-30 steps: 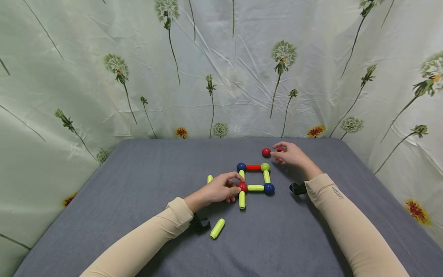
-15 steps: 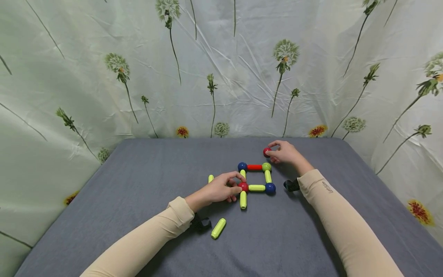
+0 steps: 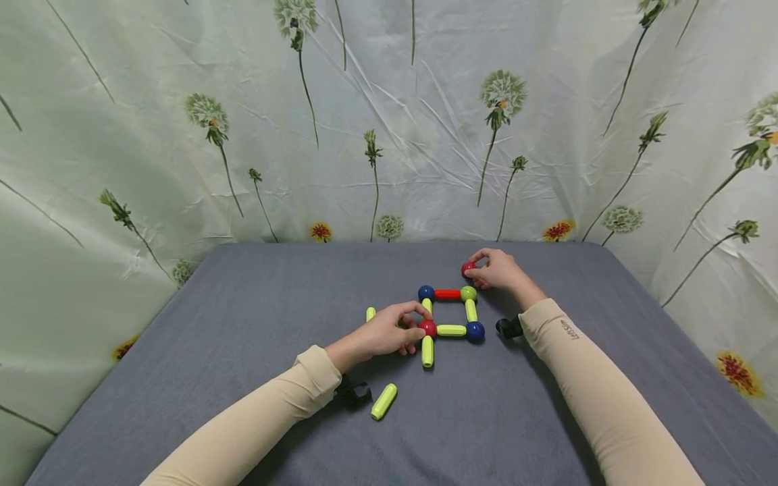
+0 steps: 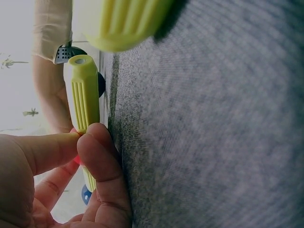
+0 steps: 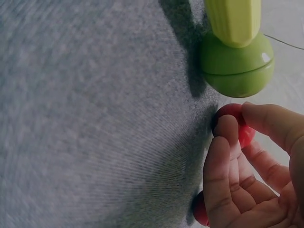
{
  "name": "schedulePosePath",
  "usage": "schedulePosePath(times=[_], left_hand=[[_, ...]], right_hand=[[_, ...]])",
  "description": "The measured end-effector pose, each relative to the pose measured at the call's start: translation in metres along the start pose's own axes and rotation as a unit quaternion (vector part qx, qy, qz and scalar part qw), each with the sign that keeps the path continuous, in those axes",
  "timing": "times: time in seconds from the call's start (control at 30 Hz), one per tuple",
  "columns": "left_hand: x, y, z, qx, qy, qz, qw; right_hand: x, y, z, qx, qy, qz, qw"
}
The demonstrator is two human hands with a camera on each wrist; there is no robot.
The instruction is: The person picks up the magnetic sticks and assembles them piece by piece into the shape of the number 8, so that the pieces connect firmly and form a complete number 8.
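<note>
Right hand [image 3: 500,272] pinching red ball [image 3: 467,268], just beside green ball [image 3: 467,293]. Left hand [image 3: 385,332] pinching red corner ball [image 3: 428,328]. Best kept steady, lowering gently.

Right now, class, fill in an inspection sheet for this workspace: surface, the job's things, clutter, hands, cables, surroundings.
Surface: grey cloth-covered table.
Job's things: square frame of sticks and balls lying flat; red ball just beyond its green ball.
Clutter: loose yellow-green stick near the left forearm; another stick behind the left hand.
Hands: left hand pinches the frame's red corner ball; right hand pinches the red ball.
Cables: nothing seen.
Surroundings: floral curtain behind.
</note>
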State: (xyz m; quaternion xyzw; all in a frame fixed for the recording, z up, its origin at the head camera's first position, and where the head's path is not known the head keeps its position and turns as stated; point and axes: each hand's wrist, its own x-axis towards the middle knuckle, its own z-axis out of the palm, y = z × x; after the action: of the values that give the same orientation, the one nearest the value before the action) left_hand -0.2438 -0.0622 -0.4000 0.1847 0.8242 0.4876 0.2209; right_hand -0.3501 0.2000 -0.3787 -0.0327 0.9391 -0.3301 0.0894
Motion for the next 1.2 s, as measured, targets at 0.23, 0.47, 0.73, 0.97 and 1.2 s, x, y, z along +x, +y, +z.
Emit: schedulePosePath(times=[0.23, 0.47, 0.73, 0.97, 1.2], left_hand=[[0.0, 0.001, -0.002, 0.001, 0.001, 0.001, 1.0], [0.001, 0.005, 0.002, 0.001, -0.009, 0.01, 0.9999], [0.002, 0.006, 0.003, 0.01, -0.001, 0.007, 0.9999], [0.001, 0.006, 0.002, 0.016, 0.004, 0.001, 0.9999], [0.001, 0.006, 0.001, 0.017, 0.006, -0.001, 0.9998]], right_hand=[[-0.001, -0.002, -0.001, -0.015, 0.011, -0.005, 1.0], [-0.009, 0.0, -0.005, -0.03, 0.017, 0.0, 0.999], [-0.012, 0.007, -0.009, -0.034, 0.02, 0.0, 0.999], [-0.018, 0.01, -0.012, -0.018, 0.017, -0.017, 1.0], [-0.032, 0.005, -0.015, -0.015, 0.018, -0.025, 0.999]])
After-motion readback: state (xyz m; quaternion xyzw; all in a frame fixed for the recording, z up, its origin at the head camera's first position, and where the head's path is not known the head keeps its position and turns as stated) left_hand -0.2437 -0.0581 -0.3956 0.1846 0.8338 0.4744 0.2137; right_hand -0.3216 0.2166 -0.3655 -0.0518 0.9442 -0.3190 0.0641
